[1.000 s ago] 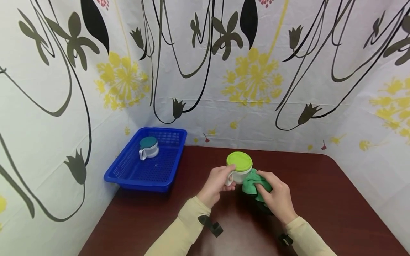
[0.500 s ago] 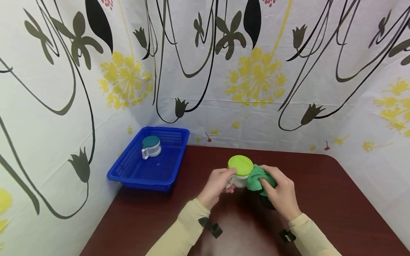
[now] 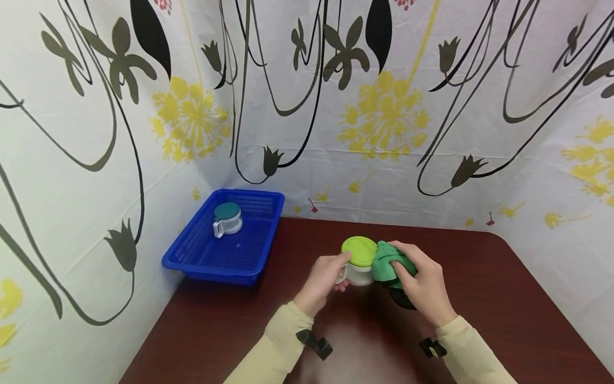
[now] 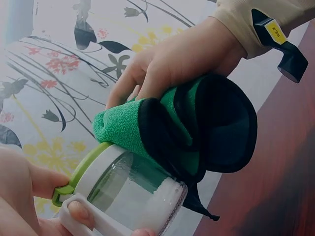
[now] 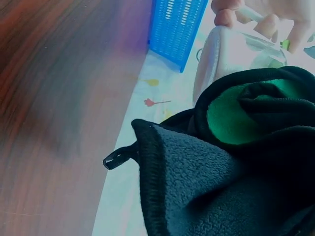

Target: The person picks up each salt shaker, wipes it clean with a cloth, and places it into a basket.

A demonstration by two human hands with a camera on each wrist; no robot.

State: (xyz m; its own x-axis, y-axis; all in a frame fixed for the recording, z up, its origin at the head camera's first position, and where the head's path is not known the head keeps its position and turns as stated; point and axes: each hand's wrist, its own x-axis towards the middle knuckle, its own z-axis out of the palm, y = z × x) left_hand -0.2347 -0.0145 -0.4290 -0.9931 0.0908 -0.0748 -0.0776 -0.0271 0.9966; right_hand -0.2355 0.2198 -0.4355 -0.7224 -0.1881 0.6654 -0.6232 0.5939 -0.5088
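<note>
At the far left of the reddish-brown table (image 3: 499,298), you have a blue mesh basket (image 3: 216,273). Inside stands a teal-lidded jar (image 3: 227,213), white handle toward you; its contents look too small to tell. Behind, you face a white sheet (image 3: 297,130) printed with yellow blooms and dark vines.

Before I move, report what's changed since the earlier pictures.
In the head view, the right hand and green cloth moved up beside the lime-lidded jar, which shifted slightly down. Nothing was grasped or released. The left hand kept its grip; the blue basket and teal-lidded jar stayed put.
</note>
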